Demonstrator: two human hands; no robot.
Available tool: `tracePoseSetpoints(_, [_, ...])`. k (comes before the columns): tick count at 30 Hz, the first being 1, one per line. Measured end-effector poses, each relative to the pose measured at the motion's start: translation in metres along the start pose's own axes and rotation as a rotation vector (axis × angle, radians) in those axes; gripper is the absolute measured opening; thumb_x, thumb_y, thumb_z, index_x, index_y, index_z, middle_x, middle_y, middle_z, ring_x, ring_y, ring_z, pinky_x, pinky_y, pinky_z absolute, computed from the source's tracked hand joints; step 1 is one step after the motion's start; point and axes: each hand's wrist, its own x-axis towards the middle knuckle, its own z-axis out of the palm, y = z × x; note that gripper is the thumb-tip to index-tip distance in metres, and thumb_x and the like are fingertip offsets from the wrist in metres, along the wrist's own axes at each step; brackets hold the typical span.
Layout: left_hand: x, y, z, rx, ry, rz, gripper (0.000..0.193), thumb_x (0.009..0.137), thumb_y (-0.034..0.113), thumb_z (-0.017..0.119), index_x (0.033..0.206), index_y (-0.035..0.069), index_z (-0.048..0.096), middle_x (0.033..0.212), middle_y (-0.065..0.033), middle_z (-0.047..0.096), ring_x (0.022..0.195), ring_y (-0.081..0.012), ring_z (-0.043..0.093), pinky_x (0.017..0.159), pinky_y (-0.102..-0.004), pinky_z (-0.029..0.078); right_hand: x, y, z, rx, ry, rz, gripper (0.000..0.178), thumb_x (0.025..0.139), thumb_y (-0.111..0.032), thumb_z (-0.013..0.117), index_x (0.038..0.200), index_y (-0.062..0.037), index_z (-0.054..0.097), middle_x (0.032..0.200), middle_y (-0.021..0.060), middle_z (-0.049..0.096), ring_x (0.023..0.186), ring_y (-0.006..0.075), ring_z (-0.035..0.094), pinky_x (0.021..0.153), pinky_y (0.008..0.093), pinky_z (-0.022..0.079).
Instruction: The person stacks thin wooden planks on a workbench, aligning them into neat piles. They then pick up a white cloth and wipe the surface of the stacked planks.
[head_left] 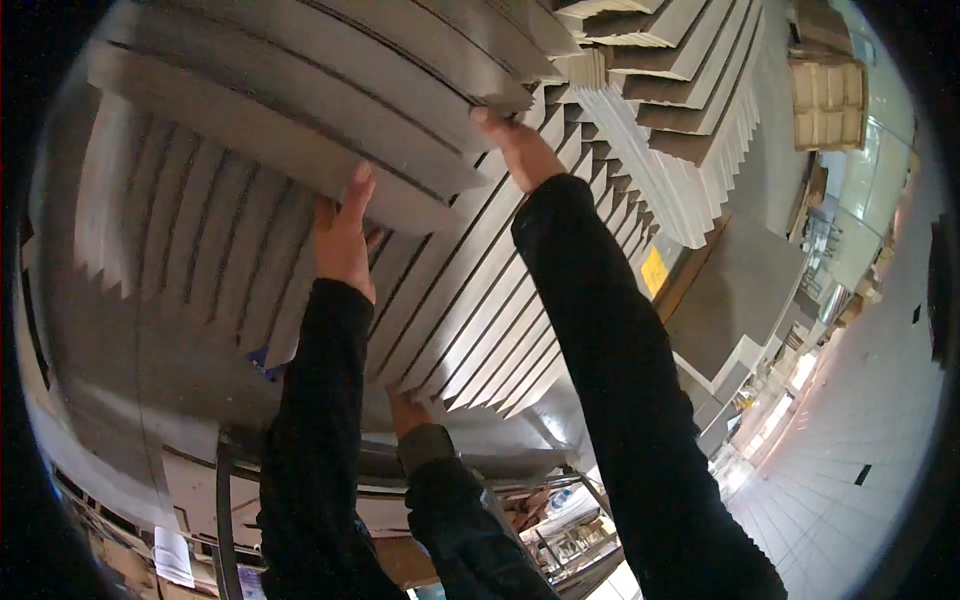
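A batch of grey boards [300, 90] lies in overlapping layers across the upper left, just ahead of both hands. The left hand [343, 240] is at its near edge: the thumb lies over the lowest board's edge and the other fingers tuck in under it, so the hand is clamped on the boards. The right hand [522, 150] is at the right-hand end of the boards, with a fingertip touching a corner; whether its fingers are closed on anything I cannot tell, as most of them are out of sight.

Beneath the boards, a fanned pile [490, 330] of thin pale-edged sheets slopes down to the right. A third hand [405, 410], another person's, comes up between the two forearms in a dark sleeve [440, 500] and touches the lower edge of that pile; its fingertips are hidden. To the right stand a second pile [690, 90] with white edges and a yellow note [653, 271]. A small blue thing [262, 362] at the lower left is partly covered by the left sleeve and too unclear to name. The grey boards are cut off at the top, where shadow makes their layers hard to count
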Motion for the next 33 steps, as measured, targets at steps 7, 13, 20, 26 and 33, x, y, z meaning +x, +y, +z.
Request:
tracePoseSetpoints(7, [-0.016, -0.031, -0.064, -0.016, 0.150, -0.035, 0.084, 0.070, 0.046, 0.068, 0.128, -0.003, 0.032, 0.129, -0.0078, 0.042, 0.116, -0.0200, 0.039, 0.097, -0.0380, 0.026, -0.065, -0.008, 0.071, 0.209, -0.044, 0.171, 0.054, 0.080, -0.050, 0.052, 0.108, -0.0040, 0.057, 0.095, 0.0201, 0.060, 0.091, 0.0349, 0.056, 0.085, 0.0369, 0.041])
tracePoseSetpoints(13, [-0.041, -0.049, -0.162, -0.170, 0.209, -0.043, 0.067, 0.072, 0.036, 0.070, 0.119, -0.002, 0.042, 0.117, -0.0102, 0.049, 0.106, -0.0231, 0.048, 0.088, -0.0368, 0.038, -0.139, -0.064, 0.144, 0.127, -0.244, 0.191, 0.067, 0.078, -0.051, 0.056, 0.117, 0.0028, 0.047, 0.109, 0.0203, 0.054, 0.101, 0.0303, 0.052, 0.086, 0.0371, 0.041])
tracePoseSetpoints(20, [-0.049, -0.035, -0.256, 0.016, 0.207, -0.103, 0.066, 0.068, 0.032, 0.074, 0.115, -0.003, 0.045, 0.108, -0.0111, 0.054, 0.098, -0.0219, 0.052, 0.083, -0.0347, 0.041, -0.124, -0.115, 0.219, 0.110, -0.171, 0.046, 0.088, 0.071, -0.058, 0.058, 0.125, 0.0076, 0.036, 0.119, 0.0269, 0.042, 0.111, 0.0373, 0.044, 0.092, 0.0411, 0.037])
tracePoseSetpoints(26, [-0.066, -0.017, -0.226, 0.218, 0.306, 0.061, 0.063, 0.067, 0.029, 0.075, 0.112, -0.004, 0.045, 0.104, -0.0122, 0.055, 0.094, -0.0199, 0.054, 0.080, -0.0325, 0.044, -0.116, -0.129, 0.249, 0.066, -0.025, 0.051, 0.087, 0.073, -0.054, 0.060, 0.127, 0.0080, 0.031, 0.122, 0.0263, 0.035, 0.114, 0.0373, 0.040, 0.095, 0.0406, 0.034])
tracePoseSetpoints(33, [-0.083, -0.033, -0.260, 0.207, 0.305, 0.060, 0.068, 0.065, 0.024, 0.076, 0.116, -0.004, 0.041, 0.105, -0.0126, 0.054, 0.097, -0.0211, 0.053, 0.080, -0.0325, 0.044, -0.154, -0.134, 0.270, 0.168, -0.091, 0.072, 0.091, 0.074, -0.062, 0.052, 0.131, 0.0052, 0.027, 0.130, 0.0299, 0.030, 0.122, 0.0448, 0.028, 0.101, 0.0475, 0.025])
